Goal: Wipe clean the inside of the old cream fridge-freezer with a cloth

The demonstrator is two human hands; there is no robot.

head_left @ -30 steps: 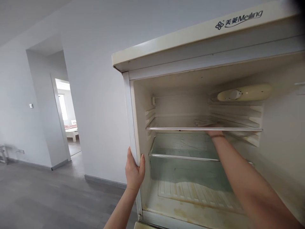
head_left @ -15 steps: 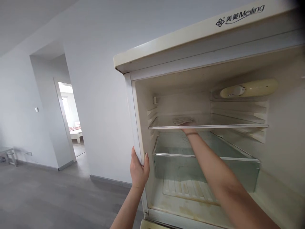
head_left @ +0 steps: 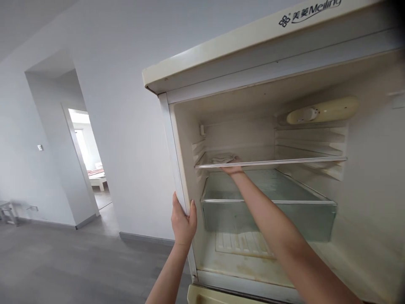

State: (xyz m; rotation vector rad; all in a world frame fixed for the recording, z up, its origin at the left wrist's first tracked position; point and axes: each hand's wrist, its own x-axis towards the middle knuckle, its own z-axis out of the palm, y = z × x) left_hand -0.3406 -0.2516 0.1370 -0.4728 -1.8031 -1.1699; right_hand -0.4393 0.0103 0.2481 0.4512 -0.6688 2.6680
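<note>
An off-white refrigerator (head_left: 221, 55) stands open before me. My left hand (head_left: 184, 221) grips the left edge of its cabinet, with the thumb on the inner side. My right hand (head_left: 232, 165) reaches inside, under the upper glass shelf (head_left: 265, 160), and shows partly through the glass. It holds a pale cloth (head_left: 224, 158) up against the shelf's underside, toward the left. The shelf's front edge crosses in front of the hand, so some fingers are hidden.
Below my right arm are a lower glass shelf (head_left: 294, 194) and a greenish clear drawer (head_left: 303, 221). A light and dial housing (head_left: 332, 110) juts from the right inner wall. Stains mark the fridge floor (head_left: 234, 264). A doorway (head_left: 88, 160) and a small stool (head_left: 8, 211) are at left.
My right hand and the cloth have slid left along the shelf's underside. My left hand keeps its grip on the cabinet edge. The view has shifted slightly.
</note>
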